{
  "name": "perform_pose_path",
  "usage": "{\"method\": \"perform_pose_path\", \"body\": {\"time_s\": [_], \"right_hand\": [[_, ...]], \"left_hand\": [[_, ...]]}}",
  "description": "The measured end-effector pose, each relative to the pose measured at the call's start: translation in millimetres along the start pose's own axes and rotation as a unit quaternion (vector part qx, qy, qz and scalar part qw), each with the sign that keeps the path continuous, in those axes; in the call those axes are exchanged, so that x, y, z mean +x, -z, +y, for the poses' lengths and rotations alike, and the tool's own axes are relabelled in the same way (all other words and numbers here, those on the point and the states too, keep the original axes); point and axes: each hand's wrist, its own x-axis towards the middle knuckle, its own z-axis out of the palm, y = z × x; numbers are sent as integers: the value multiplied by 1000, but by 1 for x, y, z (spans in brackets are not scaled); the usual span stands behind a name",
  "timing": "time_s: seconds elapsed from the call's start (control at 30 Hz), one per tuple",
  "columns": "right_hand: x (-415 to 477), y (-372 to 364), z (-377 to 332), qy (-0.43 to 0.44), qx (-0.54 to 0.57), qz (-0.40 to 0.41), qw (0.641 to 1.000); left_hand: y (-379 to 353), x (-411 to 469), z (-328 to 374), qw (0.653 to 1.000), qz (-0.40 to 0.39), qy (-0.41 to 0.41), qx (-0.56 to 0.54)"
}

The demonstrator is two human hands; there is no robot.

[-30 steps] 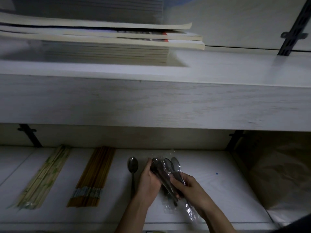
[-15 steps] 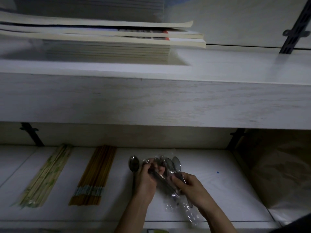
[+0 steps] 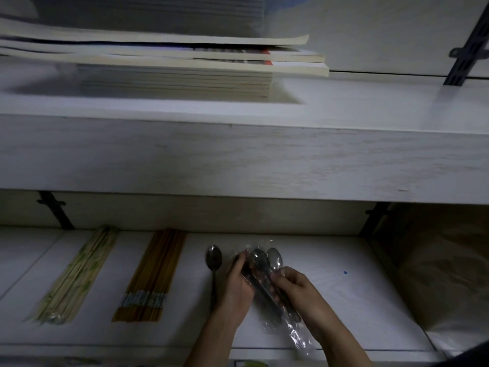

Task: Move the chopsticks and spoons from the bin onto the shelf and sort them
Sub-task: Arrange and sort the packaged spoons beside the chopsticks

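Both hands' fingers (image 3: 284,280) curled round wrapped spoons (image 3: 260,263)

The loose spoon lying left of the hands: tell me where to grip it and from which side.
Pinch the loose spoon on its thin handle, low down near the shelf's front edge, coming from above and from its left. It lies flat, bowl toward the back, and the left hand crowds its right side.

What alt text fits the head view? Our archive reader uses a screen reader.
Both hands, the left hand and right hand, grip a plastic-wrapped bundle of spoons on the lower shelf. Left of them lie a single spoon, brown chopsticks and pale chopsticks; books sit above.
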Motion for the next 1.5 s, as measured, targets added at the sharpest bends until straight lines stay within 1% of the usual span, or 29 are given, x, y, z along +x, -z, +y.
{"method": "perform_pose_path", "body": {"time_s": [0.07, 0.17, 0.3, 0.37, 0.43, 0.5, 0.57, 0.63, 0.7, 0.77, 0.87, 0.93, 1.07, 1.17, 1.27, 1.4, 1.5], "right_hand": [[-1, -1, -2, 8, 35, -11, 999], [1, -3, -1, 18, 34, -7, 999], [3, -8, 0, 2, 54, 16, 998], [4, -10, 0, -4, 52, 21, 998], [4, -12, 1, -6, 41, 24, 999], [4, -13, 2, -7, 27, 29, 999], [4, -13, 3, -9, 0, 42, 999], [7, -9, 7, -3, -47, 72, 996], [11, -3, 10, 28, -120, 112, 986], [11, 2, 11, 63, -185, 147, 970], [7, 2, 8, 112, -232, 183, 949], [6, -2, 7, 143, -261, 170, 939], [7, -19, 9, 170, -347, 118, 915], [5, -33, 9, 202, -406, 122, 883], [3, -39, 10, 194, -462, 133, 855], [7, -40, 13, 168, -522, 122, 827], [12, -39, 20, 174, -519, 110, 829]], "left_hand": [[-3, -3, -1, 1000, -15, 2, 14], [-8, -9, -1, 997, -57, 21, 39], [-10, -11, -1, 995, -88, 36, 10], [-9, -11, -2, 993, -104, 41, 22], [-5, -10, -4, 994, -94, 45, 40], [-3, -9, -5, 997, -62, 31, 40], [-2, -8, -5, 999, -39, 9, 1], [0, -5, -3, 999, -15, -10, -39], [4, -1, -2, 998, 2, -21, -65], [7, 0, -1, 997, 6, -21, -69], [8, 1, -1, 998, 6, -14, -63], [6, 1, -2, 999, 3, -12, -53], [-4, -8, -5, 999, -23, -9, -35], [-8, -12, -4, 996, -50, 56, -48], [-4, -10, -4, 989, -82, 103, -69], [1, -5, -8, 990, -81, 108, -36], [4, -1, -10, 995, -57, 80, -21]]}}
